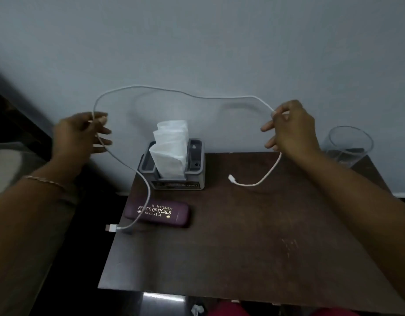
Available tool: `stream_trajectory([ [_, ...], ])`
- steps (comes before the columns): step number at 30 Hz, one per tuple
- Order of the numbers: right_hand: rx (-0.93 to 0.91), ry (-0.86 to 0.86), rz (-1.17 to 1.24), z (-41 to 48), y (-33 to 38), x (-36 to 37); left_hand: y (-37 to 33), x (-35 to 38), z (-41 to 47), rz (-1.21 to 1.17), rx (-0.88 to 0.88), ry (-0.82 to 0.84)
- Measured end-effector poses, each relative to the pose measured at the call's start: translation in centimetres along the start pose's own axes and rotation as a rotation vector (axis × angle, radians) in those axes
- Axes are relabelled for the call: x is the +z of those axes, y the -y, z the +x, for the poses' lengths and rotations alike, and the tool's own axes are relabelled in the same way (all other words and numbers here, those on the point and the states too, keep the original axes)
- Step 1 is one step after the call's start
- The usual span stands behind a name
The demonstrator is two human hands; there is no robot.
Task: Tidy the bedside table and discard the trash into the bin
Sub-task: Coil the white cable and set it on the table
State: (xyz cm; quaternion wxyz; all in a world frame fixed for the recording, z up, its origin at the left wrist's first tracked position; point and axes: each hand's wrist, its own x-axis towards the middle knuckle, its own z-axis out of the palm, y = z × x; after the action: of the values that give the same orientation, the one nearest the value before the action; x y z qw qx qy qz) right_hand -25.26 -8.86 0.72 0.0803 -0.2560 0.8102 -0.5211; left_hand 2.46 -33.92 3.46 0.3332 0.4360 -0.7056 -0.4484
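The left hand and the right hand each pinch a white charging cable, holding it in an arc above the dark wooden bedside table. Its USB plug dangles by a maroon spectacle case; the small plug hangs near a grey holder of white napkins. A clear glass stands at the far right corner.

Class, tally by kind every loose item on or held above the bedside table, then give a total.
White cable: 1
Organiser with tissues: 1
Spectacle case: 1
Clear glass: 1
Total: 4
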Motion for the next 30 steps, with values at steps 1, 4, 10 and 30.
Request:
stream_trajectory([
  [1, -0.033, -0.018, 0.025, -0.1, 1.3, -0.8, -1.6, -0.9, -0.2, -0.007, 0.023, -0.004],
  [4, -0.077, -0.058, 0.133, -0.7, 4.7, -3.2, -5.9, -3.0, -1.0, -0.035, 0.054, -0.038],
  [10, 0.002, -0.104, 0.577, -5.9, 6.2, -8.7, -12.9, -0.6, -7.8, -0.300, 0.169, -0.008],
  [30, 0.665, 0.434, 0.674, -22.0, -4.3, -10.7, -7.4, 16.8, -21.0, -0.680, -0.347, -0.104],
])
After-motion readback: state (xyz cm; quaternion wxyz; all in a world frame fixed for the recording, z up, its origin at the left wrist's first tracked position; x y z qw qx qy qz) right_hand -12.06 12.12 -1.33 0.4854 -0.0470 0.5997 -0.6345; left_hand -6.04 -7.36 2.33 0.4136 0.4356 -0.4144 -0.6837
